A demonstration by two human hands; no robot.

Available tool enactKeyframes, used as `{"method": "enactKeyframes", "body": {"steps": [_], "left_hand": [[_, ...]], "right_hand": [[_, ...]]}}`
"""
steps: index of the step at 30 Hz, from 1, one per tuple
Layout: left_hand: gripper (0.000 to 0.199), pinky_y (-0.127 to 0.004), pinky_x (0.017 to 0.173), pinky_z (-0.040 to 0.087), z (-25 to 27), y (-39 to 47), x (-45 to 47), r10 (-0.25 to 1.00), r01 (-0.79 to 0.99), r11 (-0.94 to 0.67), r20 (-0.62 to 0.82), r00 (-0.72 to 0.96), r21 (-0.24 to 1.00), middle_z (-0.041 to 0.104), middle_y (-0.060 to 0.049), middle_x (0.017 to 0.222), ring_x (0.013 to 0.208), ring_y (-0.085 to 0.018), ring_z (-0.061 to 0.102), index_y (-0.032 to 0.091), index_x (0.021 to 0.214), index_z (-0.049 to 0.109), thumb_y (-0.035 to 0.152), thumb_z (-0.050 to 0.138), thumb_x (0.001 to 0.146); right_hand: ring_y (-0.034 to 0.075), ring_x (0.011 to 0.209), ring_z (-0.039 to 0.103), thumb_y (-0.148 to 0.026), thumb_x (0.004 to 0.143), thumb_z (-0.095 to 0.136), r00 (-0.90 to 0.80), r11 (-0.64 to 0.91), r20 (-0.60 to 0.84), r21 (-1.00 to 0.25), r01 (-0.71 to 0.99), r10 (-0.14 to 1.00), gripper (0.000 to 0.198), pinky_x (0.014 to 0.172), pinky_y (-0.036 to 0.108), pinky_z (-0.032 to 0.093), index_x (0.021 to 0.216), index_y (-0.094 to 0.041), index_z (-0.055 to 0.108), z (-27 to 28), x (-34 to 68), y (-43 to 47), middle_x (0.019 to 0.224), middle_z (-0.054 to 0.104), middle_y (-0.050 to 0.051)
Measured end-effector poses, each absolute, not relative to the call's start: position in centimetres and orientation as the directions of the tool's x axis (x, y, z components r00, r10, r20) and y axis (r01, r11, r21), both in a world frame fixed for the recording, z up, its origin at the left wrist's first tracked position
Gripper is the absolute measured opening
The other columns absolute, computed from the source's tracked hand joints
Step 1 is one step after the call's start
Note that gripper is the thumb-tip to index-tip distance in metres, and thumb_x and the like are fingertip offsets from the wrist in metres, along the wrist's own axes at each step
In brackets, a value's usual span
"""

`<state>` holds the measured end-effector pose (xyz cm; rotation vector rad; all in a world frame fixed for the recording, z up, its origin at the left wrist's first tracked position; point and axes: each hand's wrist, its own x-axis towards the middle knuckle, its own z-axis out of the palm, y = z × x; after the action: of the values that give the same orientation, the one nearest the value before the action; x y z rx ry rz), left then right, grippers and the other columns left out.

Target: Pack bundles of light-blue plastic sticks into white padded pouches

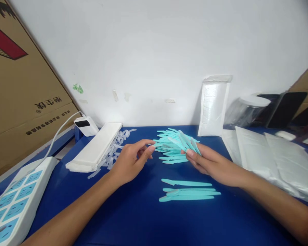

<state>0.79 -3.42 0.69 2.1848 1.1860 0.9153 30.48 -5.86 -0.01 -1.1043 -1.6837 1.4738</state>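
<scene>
Several turquoise eyebrow razors [182,140] are fanned out in my right hand [205,159], gripped between thumb and fingers. My left hand [133,159] pinches the end of a single turquoise razor [157,145] at the left side of a heap. That heap of razors [169,150] lies on the blue table, partly hidden behind both hands. Nearer to me, a few more razors [190,193] lie roughly parallel on the table. To the left of my left hand is a scatter of small translucent plastic caps [111,155].
A stack of flat white packets [96,147] lies at left, by a white device [86,126] and a power strip [23,194]. A padded silver envelope [214,106] leans on the wall. More envelopes [267,153] and a lidded jar [248,109] stand right.
</scene>
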Motion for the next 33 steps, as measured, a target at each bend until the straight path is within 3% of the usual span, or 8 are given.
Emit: {"method": "enactKeyframes", "body": {"steps": [3, 6, 12, 20, 27, 33], "left_hand": [[0.038, -0.026, 0.068, 0.051, 0.37, -3.59, 1.06, 0.853, 0.544, -0.500, 0.277, 0.442, 0.674, 0.078, 0.001, 0.081, 0.069, -0.015, 0.071, 0.023, 0.129, 0.071, 0.049, 0.052, 0.110], [0.039, -0.026, 0.068, 0.051, 0.12, -3.54, 1.13, 0.844, 0.554, -0.505, 0.243, 0.479, 0.662, 0.078, 0.000, 0.080, 0.068, -0.016, 0.071, 0.022, 0.129, 0.070, 0.050, 0.051, 0.110], [0.041, -0.026, 0.066, 0.050, 0.40, -3.55, 1.05, 0.826, 0.568, -0.538, 0.255, 0.503, 0.622, 0.077, 0.000, 0.076, 0.066, -0.017, 0.071, 0.021, 0.128, 0.071, 0.051, 0.049, 0.110], [0.040, -0.026, 0.065, 0.044, 0.71, -3.66, 0.96, 0.798, 0.596, -0.580, 0.242, 0.552, 0.556, 0.077, 0.000, 0.079, 0.066, -0.016, 0.067, 0.023, 0.126, 0.073, 0.049, 0.047, 0.111], [0.041, -0.028, 0.066, 0.042, 0.51, -3.73, 1.03, 0.781, 0.612, -0.602, 0.219, 0.585, 0.513, 0.076, -0.001, 0.079, 0.066, -0.017, 0.067, 0.023, 0.127, 0.073, 0.050, 0.046, 0.111], [0.039, -0.028, 0.069, 0.043, 0.68, -4.02, 1.07, 0.748, 0.598, -0.644, 0.232, 0.621, 0.476, 0.078, -0.003, 0.086, 0.072, -0.018, 0.069, 0.023, 0.127, 0.073, 0.048, 0.048, 0.111]], "right_hand": [[0.010, 0.058, 0.031, -0.067, 0.104, 0.053, -0.464, 0.009, -0.066, -0.987, 0.158, 0.884, 0.046, 0.051, 0.024, 0.028, 0.091, -0.023, 0.050, 0.69, 30.52, -5.56, 0.072, 0.038, -0.006], [0.010, 0.053, 0.032, -0.065, 0.105, 0.052, -0.506, -0.017, -0.069, -0.994, 0.106, 0.860, 0.049, 0.051, 0.026, 0.029, 0.083, -0.022, 0.048, 1.14, 30.56, -5.26, 0.065, 0.039, -0.007], [0.012, 0.057, 0.038, -0.059, 0.106, 0.057, -0.518, -0.070, -0.042, -0.997, -0.035, 0.854, 0.040, 0.055, 0.028, 0.036, 0.091, -0.021, 0.056, 0.84, 30.40, -5.23, 0.071, 0.048, -0.004], [0.012, 0.062, 0.045, -0.056, 0.107, 0.056, -0.510, -0.046, 0.002, -0.996, -0.081, 0.860, 0.036, 0.059, 0.029, 0.042, 0.103, -0.021, 0.058, 0.43, 30.33, -5.27, 0.080, 0.050, -0.002], [0.009, 0.057, 0.026, -0.059, 0.104, 0.060, -0.479, -0.097, -0.037, -0.990, -0.102, 0.877, 0.042, 0.053, 0.026, 0.020, 0.088, -0.020, 0.052, 0.68, 30.30, -5.18, 0.072, 0.038, -0.006], [0.010, 0.054, 0.021, -0.069, 0.105, 0.049, -0.461, -0.041, -0.014, -0.998, -0.049, 0.887, 0.054, 0.049, 0.026, 0.018, 0.078, -0.023, 0.042, 0.68, 30.13, -5.17, 0.067, 0.030, -0.008]]}}
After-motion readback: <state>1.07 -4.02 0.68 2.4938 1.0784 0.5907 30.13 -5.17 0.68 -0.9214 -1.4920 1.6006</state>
